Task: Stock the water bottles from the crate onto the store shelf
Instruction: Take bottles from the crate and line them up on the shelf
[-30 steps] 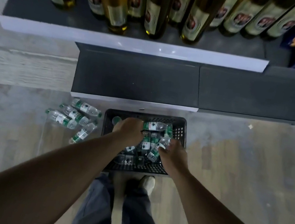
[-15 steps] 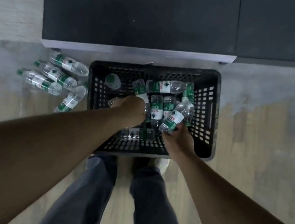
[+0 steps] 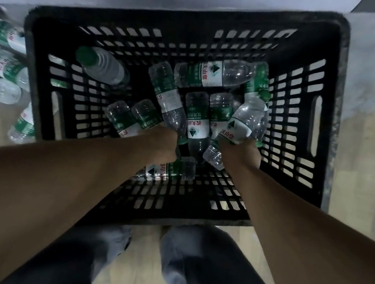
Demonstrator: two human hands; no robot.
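Now picking from crate [image 3: 331, 117] | my left hand [image 3: 163, 142] grips two water bottles [image 3: 135, 120]; my right hand [image 3: 246, 152] grips one bottle [image 3: 244, 124] | next: lift all, stand them on shelf [image 3: 155, 8]

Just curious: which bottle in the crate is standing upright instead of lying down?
The bottle alone in the black crate's far-left corner: its green cap faces up, while the others lie on their sides.

Both hands [image 3: 165, 141] have sunk deeper among the crate [image 3: 326, 111] bottles, camera closer.
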